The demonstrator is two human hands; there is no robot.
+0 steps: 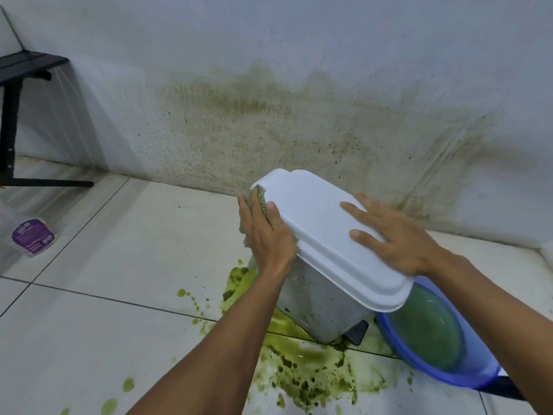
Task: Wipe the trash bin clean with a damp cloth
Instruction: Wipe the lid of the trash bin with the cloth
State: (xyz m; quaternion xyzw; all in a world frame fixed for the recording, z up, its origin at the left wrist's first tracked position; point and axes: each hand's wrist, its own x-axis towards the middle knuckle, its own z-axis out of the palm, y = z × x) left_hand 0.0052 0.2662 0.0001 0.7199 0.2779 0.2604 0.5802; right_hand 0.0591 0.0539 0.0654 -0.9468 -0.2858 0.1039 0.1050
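Centre frame: left hand (266, 232) presses cloth (259, 198) against bin lid (314, 223) edge; right hand (398, 238) lies flat, fingers spread, on lid.

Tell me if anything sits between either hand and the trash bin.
Only the cloth does: it is pressed between the left hand and the left edge of the trash bin, at the lid. The right hand lies flat on the lid with nothing visible between them.

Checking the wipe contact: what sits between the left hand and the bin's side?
In the head view, a greenish cloth lies pressed between the left hand and the trash bin.
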